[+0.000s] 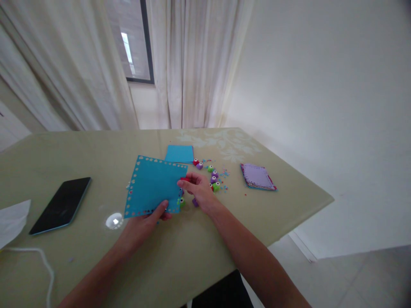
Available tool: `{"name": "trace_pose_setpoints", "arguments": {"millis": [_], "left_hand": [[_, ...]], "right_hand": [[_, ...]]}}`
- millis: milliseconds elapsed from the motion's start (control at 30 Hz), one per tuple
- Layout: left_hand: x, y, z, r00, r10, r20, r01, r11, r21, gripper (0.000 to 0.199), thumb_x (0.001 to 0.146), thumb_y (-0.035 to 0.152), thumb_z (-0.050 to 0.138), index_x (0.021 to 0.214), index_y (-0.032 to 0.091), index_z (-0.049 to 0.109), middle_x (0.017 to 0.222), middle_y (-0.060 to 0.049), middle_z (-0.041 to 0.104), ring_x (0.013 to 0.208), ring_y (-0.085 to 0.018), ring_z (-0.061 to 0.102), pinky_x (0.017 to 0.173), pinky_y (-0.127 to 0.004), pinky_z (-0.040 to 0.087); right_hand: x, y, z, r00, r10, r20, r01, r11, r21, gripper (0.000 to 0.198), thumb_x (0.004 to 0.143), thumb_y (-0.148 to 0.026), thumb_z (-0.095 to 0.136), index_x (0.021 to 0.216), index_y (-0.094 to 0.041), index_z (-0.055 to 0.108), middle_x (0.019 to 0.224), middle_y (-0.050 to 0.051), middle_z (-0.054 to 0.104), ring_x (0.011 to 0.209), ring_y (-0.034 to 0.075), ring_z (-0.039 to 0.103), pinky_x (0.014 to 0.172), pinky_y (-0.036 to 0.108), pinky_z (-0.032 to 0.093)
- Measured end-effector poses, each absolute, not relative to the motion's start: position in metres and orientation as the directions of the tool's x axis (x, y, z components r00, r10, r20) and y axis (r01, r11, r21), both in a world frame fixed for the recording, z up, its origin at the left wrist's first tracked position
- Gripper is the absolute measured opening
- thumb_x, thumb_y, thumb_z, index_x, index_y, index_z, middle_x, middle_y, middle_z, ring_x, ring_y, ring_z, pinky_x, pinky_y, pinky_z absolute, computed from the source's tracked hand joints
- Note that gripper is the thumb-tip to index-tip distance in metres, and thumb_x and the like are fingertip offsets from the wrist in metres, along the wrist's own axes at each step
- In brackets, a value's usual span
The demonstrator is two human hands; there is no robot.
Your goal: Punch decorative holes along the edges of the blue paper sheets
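Observation:
A blue sheet of paper (154, 186) with small shapes punched along its edges is held up over the table. My left hand (150, 216) grips its lower edge, thumb in front and fingers behind. At the sheet's right edge, my right hand (199, 188) is closed on a small red craft punch (184, 179), mostly hidden by the fingers. Around that hand lie several small punches with eyes, among them a purple one (199, 165), a green one (216, 186) and a red one (195, 162). Tiny paper cut-outs (224, 173) are scattered beside them.
Behind the held sheet lies a stack of blue paper (180, 153). To the right is a pile of punched sheets (257, 176), purple on top. A dark tablet (62, 205), white paper (14, 220) and a white cable (46, 263) lie on the left. A wall borders the right side.

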State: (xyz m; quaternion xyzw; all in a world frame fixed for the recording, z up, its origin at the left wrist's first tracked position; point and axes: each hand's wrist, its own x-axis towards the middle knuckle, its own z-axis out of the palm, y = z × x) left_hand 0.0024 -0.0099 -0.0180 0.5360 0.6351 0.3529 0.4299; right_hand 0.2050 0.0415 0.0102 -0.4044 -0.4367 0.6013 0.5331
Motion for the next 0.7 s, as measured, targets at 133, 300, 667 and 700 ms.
{"name": "trace_pose_setpoints", "arguments": {"millis": [133, 300, 667, 700], "left_hand": [[0.0, -0.008, -0.014, -0.131, 0.974, -0.185, 0.312, 0.218, 0.925, 0.06, 0.072, 0.081, 0.068, 0.071, 0.022, 0.076, 0.079, -0.012, 0.082, 0.08, -0.034, 0.077, 0.068, -0.041, 0.059], [-0.008, 0.003, -0.007, -0.171, 0.985, -0.027, 0.325, 0.082, 0.942, 0.052, 0.07, 0.074, 0.075, 0.061, 0.023, 0.067, 0.064, -0.008, 0.073, 0.063, -0.026, 0.068, 0.06, -0.036, 0.052], [-0.003, 0.008, -0.007, -0.112, 0.989, 0.101, 0.11, -0.088, 0.99, 0.052, 0.075, 0.069, 0.08, 0.064, 0.022, 0.062, 0.053, 0.005, 0.052, 0.049, -0.012, 0.045, 0.049, -0.025, 0.034], [-0.003, 0.008, -0.007, -0.109, 0.988, 0.112, 0.102, -0.101, 0.99, 0.049, 0.073, 0.067, 0.082, 0.07, 0.021, 0.065, 0.056, 0.005, 0.055, 0.05, -0.012, 0.046, 0.049, -0.025, 0.035]], "right_hand": [[0.209, 0.049, 0.009, 0.0, 0.995, 0.103, -0.27, 0.099, -0.958, 0.043, 0.065, -0.045, 0.093, 0.095, -0.023, 0.071, 0.087, 0.0, 0.073, 0.077, 0.016, 0.064, 0.07, 0.029, 0.05], [0.244, 0.045, 0.026, 0.165, 0.943, 0.288, 0.01, 0.291, -0.957, 0.028, 0.079, -0.038, 0.079, 0.101, -0.024, 0.072, 0.098, 0.004, 0.075, 0.088, 0.02, 0.069, 0.083, 0.034, 0.055], [0.301, -0.052, -0.02, 0.107, 0.928, 0.358, 0.825, 0.118, -0.553, 0.018, 0.088, -0.014, 0.062, 0.101, -0.021, 0.072, 0.099, 0.01, 0.074, 0.095, 0.028, 0.069, 0.09, 0.041, 0.055], [0.299, -0.053, -0.025, 0.112, 0.929, 0.353, 0.814, 0.118, -0.568, 0.019, 0.09, -0.015, 0.061, 0.104, -0.021, 0.073, 0.103, 0.011, 0.075, 0.098, 0.028, 0.07, 0.092, 0.041, 0.056]]}}
